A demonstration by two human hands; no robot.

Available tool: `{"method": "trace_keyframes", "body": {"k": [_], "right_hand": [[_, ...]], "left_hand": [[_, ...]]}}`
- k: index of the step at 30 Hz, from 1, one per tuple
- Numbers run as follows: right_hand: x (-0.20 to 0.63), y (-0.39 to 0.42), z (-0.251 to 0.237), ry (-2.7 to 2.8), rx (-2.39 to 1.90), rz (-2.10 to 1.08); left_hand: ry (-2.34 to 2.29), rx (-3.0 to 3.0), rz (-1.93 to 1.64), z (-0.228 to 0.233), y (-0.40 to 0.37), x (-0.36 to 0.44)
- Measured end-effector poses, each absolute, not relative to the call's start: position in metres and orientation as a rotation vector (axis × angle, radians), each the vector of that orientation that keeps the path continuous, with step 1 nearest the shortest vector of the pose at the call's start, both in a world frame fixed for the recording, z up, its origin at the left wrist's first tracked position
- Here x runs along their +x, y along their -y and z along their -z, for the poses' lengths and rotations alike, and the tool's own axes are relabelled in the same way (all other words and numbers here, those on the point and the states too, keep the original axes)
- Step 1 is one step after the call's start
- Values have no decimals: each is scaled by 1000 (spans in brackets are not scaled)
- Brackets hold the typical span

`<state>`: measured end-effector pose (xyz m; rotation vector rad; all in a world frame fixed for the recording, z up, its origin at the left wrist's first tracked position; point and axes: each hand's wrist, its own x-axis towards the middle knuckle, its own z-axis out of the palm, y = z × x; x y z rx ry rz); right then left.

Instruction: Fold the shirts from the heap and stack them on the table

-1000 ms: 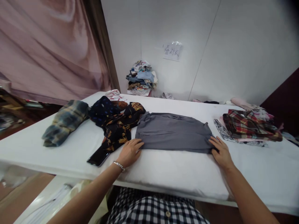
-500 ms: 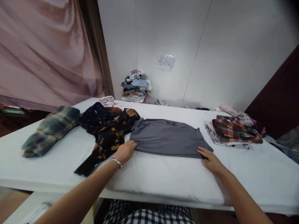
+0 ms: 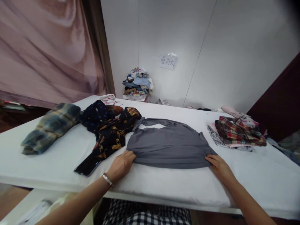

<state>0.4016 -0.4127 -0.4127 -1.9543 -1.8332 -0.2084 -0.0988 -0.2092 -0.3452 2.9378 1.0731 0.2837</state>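
Note:
A grey garment (image 3: 170,145) lies spread on the white table (image 3: 164,184) in front of me. My left hand (image 3: 120,165) pinches its near left corner, and my right hand (image 3: 219,167) pinches its near right corner. The near edge bunches slightly between the two hands. The far edge shows a curved neckline with white table behind it.
A black phone (image 3: 87,165) lies left of my left hand. A dark floral heap (image 3: 110,125) and a blue-yellow plaid cloth (image 3: 50,126) sit at the left. A pile of folded plaid clothes (image 3: 235,132) rests at the right. More clothes (image 3: 138,82) are stacked against the wall.
Both hands have closed on the grey garment's near corners and drawn it toward me. The neckline at the far edge has opened up.

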Motion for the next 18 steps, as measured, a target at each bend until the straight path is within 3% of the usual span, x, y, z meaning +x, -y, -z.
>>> {"method": "trace_keyframes", "body": {"k": [5,10,18], "right_hand": [[394,416,399,1784,-2072,56],[362,363,356,1679,-1975,-157],[263,183,319,1809,-1867,-332]], "left_hand": [[-1064,2749,-195,325,215,-103],[-931,2620,-389,306,183,-66],[-1204,2676,-260,359,132,-18]]}}
